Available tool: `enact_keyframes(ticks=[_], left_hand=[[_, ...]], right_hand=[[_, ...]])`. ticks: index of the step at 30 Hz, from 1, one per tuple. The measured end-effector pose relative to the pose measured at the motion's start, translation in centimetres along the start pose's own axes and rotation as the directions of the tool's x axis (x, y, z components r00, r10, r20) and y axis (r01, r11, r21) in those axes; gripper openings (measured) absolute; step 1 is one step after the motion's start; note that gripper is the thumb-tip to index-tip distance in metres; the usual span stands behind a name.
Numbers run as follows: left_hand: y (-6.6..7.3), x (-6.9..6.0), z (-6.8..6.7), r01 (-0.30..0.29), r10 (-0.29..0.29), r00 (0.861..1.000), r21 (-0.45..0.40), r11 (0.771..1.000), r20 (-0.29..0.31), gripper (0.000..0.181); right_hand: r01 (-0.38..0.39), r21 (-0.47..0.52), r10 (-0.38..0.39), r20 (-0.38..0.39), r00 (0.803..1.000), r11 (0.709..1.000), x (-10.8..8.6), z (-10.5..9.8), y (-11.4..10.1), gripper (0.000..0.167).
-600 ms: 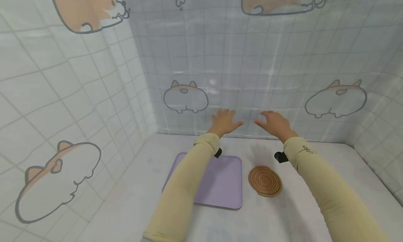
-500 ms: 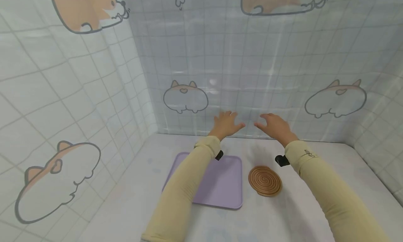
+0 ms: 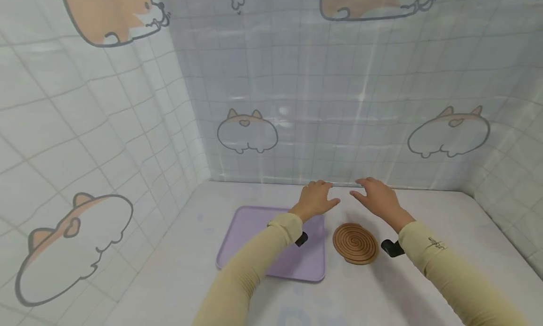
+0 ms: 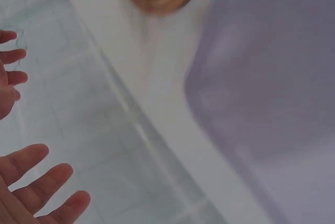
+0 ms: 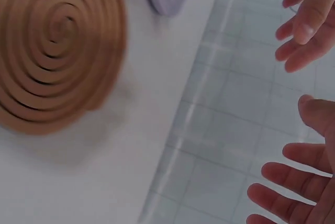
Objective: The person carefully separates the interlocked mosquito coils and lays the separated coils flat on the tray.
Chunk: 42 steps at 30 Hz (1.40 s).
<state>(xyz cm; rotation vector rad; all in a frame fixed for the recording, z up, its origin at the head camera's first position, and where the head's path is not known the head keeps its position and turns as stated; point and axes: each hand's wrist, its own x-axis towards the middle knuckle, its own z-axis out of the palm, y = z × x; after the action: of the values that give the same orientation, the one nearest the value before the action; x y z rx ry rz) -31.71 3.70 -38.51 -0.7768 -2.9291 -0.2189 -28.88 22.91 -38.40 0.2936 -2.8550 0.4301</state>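
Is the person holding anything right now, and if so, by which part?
Nothing is held: the left hand and right hand both hover empty, and neither touches the brown spiral disc or the purple tray on the white table.

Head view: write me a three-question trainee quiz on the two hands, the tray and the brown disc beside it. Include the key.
1. True or false: neither the left hand nor the right hand is holding anything.
2. Which pattern marks the face of the brown disc? A) checks B) a spiral C) dots
3. Fill in: from the person's side, the brown disc lies to the ____ of the lilac tray.

Key: 1. True. 2. B. 3. right.
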Motion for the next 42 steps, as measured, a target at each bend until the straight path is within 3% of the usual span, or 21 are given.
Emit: enact_keyframes(ticks=[10, 19, 24, 30, 42], left_hand=[[2.1, -1.9, 3.4, -0.012, 0.013, 0.994, -0.004, 1.0, 0.106, 0.053], [3.6, -2.2, 5.6, -0.011, 0.006, 0.985, 0.023, 1.0, 0.173, 0.042], [3.7, -2.1, 6.8, 0.014, -0.019, 0.972, 0.021, 1.0, 0.234, 0.033], [3.8, -1.9, 7.6, 0.04, -0.049, 0.963, 0.042, 0.998, 0.265, 0.03], [3.9, -0.9, 8.4, 0.065, -0.077, 0.958, 0.052, 0.997, 0.276, 0.022]], right_hand=[[-0.036, -0.008, 0.036, 0.021, 0.999, 0.999, -4.1, 3.0, 1.3, 0.045], [-0.141, -0.027, 0.144, 0.175, 0.974, 0.99, -6.6, 4.4, 2.1, 0.036], [-0.161, -0.03, 0.164, 0.234, 0.958, 0.986, -7.2, 5.1, 2.5, 0.031], [-0.197, 0.005, 0.186, 0.296, 0.937, 0.98, -7.6, 5.9, 2.6, 0.028], [-0.248, 0.039, 0.225, 0.305, 0.925, 0.968, -8.0, 6.1, 2.0, 0.026]])
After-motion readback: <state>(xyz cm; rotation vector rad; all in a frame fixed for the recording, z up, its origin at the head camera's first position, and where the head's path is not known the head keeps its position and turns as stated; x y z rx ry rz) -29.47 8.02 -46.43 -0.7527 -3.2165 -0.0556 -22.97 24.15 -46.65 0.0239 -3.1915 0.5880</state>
